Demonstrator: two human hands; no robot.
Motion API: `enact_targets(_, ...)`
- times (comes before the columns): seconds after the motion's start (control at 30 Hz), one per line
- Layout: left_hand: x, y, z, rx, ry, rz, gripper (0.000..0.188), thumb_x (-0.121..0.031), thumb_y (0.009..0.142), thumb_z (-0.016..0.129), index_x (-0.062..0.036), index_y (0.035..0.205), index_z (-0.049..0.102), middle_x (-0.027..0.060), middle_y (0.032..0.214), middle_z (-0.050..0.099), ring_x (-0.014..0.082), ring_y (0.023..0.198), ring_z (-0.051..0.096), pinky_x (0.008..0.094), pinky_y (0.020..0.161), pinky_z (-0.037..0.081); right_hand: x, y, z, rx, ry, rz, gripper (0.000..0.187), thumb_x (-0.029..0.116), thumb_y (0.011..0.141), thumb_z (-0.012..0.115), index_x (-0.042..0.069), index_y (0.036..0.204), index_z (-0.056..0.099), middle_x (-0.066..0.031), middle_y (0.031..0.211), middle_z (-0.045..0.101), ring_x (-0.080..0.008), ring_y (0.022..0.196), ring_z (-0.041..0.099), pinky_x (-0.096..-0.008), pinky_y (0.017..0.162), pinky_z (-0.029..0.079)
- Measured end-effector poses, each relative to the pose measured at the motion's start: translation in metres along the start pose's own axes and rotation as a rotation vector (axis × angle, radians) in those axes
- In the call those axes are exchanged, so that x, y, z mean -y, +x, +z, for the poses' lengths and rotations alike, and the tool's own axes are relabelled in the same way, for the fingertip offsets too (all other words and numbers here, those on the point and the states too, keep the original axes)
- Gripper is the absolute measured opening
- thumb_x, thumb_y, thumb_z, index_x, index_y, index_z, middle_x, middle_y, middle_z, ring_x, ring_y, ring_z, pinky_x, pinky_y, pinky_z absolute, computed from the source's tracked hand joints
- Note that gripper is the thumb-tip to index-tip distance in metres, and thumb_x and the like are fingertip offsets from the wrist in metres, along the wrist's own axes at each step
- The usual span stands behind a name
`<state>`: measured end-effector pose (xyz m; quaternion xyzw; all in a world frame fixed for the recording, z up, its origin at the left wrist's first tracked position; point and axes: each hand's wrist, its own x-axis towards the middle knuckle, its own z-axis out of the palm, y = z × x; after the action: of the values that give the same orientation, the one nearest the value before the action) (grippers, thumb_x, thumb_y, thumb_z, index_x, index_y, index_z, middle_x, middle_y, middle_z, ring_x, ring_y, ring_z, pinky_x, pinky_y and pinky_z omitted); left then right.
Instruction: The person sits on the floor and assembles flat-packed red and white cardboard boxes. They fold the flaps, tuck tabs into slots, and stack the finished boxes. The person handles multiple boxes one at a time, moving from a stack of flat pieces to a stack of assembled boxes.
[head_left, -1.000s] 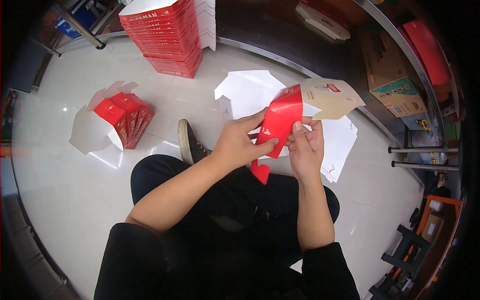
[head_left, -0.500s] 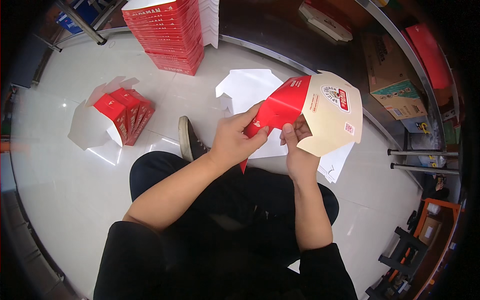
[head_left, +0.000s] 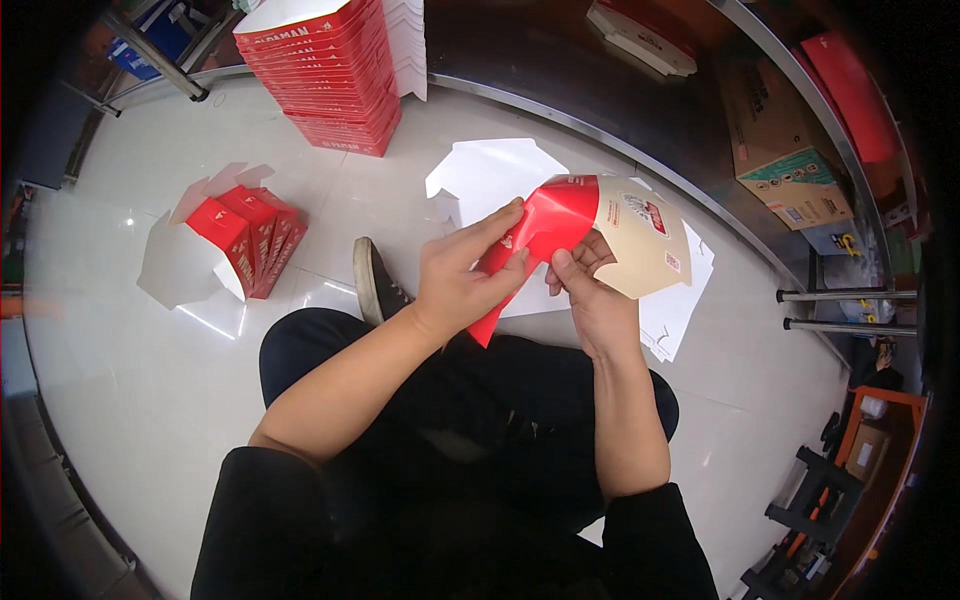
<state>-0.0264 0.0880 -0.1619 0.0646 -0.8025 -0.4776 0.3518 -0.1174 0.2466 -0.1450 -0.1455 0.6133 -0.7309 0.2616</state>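
Observation:
A red and cream folding food carton, partly folded, is held up over my lap. My left hand grips its red side, thumb on the face and fingers along the upper edge. My right hand pinches the lower edge near the middle, its thumb in front and the other fingers partly behind the board. The cream panel with a round printed emblem extends to the right. Beneath the carton, flat white carton blanks lie on the floor, partly covered by it and my hands.
A tall stack of nested red cartons stands at the far left. Closer on the left sit several red cartons with open flaps. A metal-edged shelf runs along the far side, with a brown cardboard box to the right.
The carton has come lower and slightly left, and its cream panel has tilted, appearing narrower. My left fingers now lie straighter along the red side. Both hands keep their hold.

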Motion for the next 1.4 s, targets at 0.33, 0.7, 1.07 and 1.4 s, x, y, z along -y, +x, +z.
enact_targets(0.33, 0.001, -0.002, 0.003, -0.031, -0.125, -0.027, 0.038, 0.001, 0.083, 0.077, 0.0052, 0.119, 0.070, 0.0224, 0.124, 0.070, 0.0211, 0.111, 0.070, 0.0322, 0.095, 0.056, -0.005, -0.001, 0.001, 0.057, 0.087, 0.073, 0.022, 0.008, 0.094, 0.071, 0.000, 0.113, 0.065, -0.0061, 0.092, 0.067, -0.0132, 0.076, 0.061, -0.0284, 0.068, 0.049)
enact_targets(0.7, 0.004, -0.008, 0.006, 0.010, -0.320, -0.135, 0.043, 0.007, 0.088, 0.072, 0.0115, 0.129, 0.058, 0.0255, 0.136, 0.061, 0.0251, 0.125, 0.061, 0.0361, 0.108, 0.049, -0.015, -0.004, 0.007, 0.050, 0.130, 0.089, 0.021, 0.011, 0.094, 0.074, 0.002, 0.112, 0.067, -0.0056, 0.092, 0.067, -0.0133, 0.075, 0.060, -0.0292, 0.067, 0.049)
enact_targets(1.07, 0.002, -0.003, 0.005, 0.070, -0.490, -0.314, 0.052, 0.009, 0.086, 0.073, 0.0128, 0.134, 0.054, 0.0241, 0.137, 0.060, 0.0251, 0.125, 0.060, 0.0361, 0.109, 0.048, -0.016, -0.006, 0.008, -0.004, 0.044, 0.049, 0.017, 0.010, 0.091, 0.076, 0.003, 0.104, 0.067, -0.0044, 0.087, 0.066, -0.0124, 0.073, 0.059, -0.0275, 0.064, 0.047)
enact_targets(1.4, -0.007, 0.021, -0.014, 0.286, -0.286, -0.353, 0.068, -0.005, 0.083, 0.080, -0.0030, 0.145, 0.052, 0.0183, 0.139, 0.060, 0.0245, 0.120, 0.064, 0.0381, 0.096, 0.057, -0.013, -0.002, -0.006, -0.049, -0.575, -0.311, 0.023, 0.010, 0.085, 0.082, 0.002, 0.101, 0.068, -0.0043, 0.093, 0.068, -0.0147, 0.082, 0.064, -0.0305, 0.075, 0.053)
